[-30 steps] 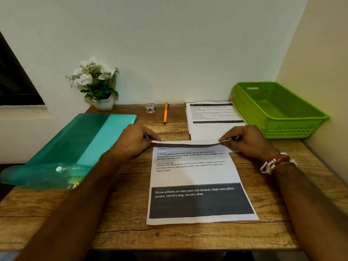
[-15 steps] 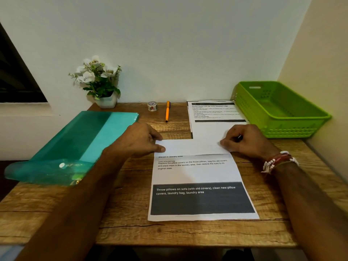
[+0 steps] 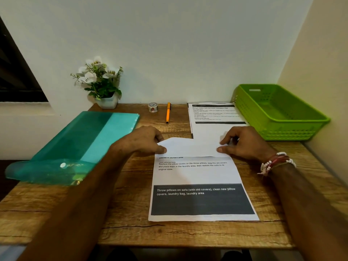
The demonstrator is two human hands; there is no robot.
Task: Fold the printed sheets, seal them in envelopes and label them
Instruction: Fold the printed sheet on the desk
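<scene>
1. A printed sheet (image 3: 195,174) is lying on the wooden tabletop (image 3: 128,213), its top part folded over toward the viewer.
2. The left hand (image 3: 145,141) is pinching the flap's (image 3: 190,147) left corner, fingers (image 3: 157,137) curled.
3. The right hand (image 3: 244,145) (beaded bracelets (image 3: 275,162) at the wrist) is pinching the flap's right corner.

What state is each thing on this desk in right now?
White printed paper sheet: far end folded over towards the person.
Left hand: pinches the flap at its left edge.
Right hand: pinches its right edge.
Second printed sheet: flat, unfolded.
Orange pen: lying down, untouched.
Small tape roll: untouched.
Green plastic basket: upright, nothing visible inside.
Teal plastic folder: lying flat, overhanging the desk's left edge.
</scene>
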